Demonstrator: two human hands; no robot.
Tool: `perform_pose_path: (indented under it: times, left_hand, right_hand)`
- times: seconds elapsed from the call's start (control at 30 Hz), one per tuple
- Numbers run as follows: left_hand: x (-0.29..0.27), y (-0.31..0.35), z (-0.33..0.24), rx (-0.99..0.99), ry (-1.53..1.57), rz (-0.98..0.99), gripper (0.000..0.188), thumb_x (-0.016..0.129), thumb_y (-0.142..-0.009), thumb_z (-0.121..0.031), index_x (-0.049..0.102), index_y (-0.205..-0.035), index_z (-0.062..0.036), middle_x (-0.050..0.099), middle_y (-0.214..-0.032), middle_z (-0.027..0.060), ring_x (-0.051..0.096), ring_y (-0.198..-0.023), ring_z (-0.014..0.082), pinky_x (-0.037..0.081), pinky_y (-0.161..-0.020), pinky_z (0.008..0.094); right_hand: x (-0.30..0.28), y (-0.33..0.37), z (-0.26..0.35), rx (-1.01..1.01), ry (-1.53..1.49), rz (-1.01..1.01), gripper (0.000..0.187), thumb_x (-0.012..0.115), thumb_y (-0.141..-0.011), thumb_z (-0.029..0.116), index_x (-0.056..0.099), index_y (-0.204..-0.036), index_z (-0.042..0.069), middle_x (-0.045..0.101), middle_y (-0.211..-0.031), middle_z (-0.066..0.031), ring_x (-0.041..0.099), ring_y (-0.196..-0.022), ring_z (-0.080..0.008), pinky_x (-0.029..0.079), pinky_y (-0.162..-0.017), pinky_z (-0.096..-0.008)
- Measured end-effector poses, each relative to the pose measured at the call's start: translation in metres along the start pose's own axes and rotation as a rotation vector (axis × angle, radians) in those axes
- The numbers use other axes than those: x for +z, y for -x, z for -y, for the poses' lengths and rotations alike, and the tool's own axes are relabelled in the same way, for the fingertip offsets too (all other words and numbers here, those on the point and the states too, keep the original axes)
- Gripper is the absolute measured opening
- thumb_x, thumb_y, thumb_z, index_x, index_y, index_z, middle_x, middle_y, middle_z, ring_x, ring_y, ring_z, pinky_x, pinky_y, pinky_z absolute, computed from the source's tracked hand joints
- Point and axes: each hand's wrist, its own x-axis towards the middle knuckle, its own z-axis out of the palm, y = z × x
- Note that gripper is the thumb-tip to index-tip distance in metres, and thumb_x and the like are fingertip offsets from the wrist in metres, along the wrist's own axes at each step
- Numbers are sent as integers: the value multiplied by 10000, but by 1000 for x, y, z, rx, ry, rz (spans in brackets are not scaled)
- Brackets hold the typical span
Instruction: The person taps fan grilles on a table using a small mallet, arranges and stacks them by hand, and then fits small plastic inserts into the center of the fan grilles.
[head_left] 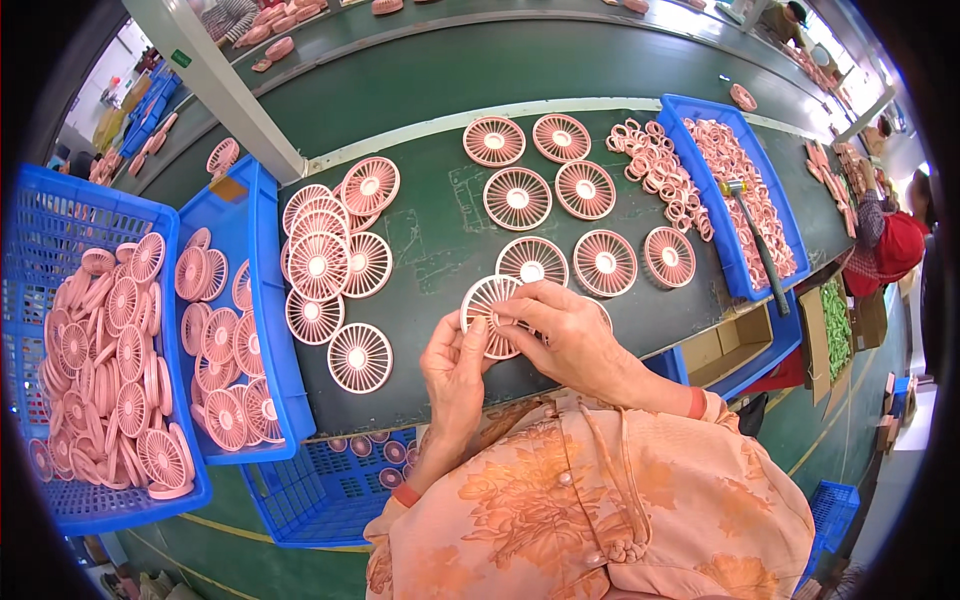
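A pink round fan grille (480, 297) with thin spokes is tilted up in front of me above the near edge of the dark green table. My left hand (456, 368) grips its lower left rim, thumb on the face. My right hand (570, 333) is closed in a pinch against the middle and right of the same grille; its fingers hide whatever is between them. Just beyond lies another pink grille (531, 262), with more grilles (604, 263) in loose rows to the right. To the left, overlapping grilles (320, 265) form a pile, and a single grille (360, 358) lies nearer me.
Blue crates (190, 330) of grilles stand at the left. Small pink rings (660, 170) lie beside a blue tray (735, 285), also full of rings, with a hammer (760, 245) across it. Beyond runs a green conveyor (450, 75). At far right another person (890, 240) works.
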Motion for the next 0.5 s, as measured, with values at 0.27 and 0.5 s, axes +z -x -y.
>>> perform_pose_path:
  times: [0.27, 0.5]
  left_hand:
    - [-4, -1, -2, -12, -24, 14, 226, 539, -1048, -171, 608, -1105, 36, 690, -999, 110, 701, -861, 147, 620, -761, 288]
    - [-13, -3, -16, -121, -80, 146, 226, 630, -1004, -149, 629, -1094, 58, 714, -965, 98, 686, -809, 107, 587, -713, 246]
  right_hand:
    - [-1, 2, -7, -91, 7, 23, 216, 764, -823, 73, 739, -1035, 41, 664, -963, -86, 666, -827, -249, 558, -693, -343]
    - [-9, 0, -16, -284, -44, 142, 157, 730, -768, 72, 730, -924, 53, 630, -959, -46, 624, -889, -220, 553, -742, -335]
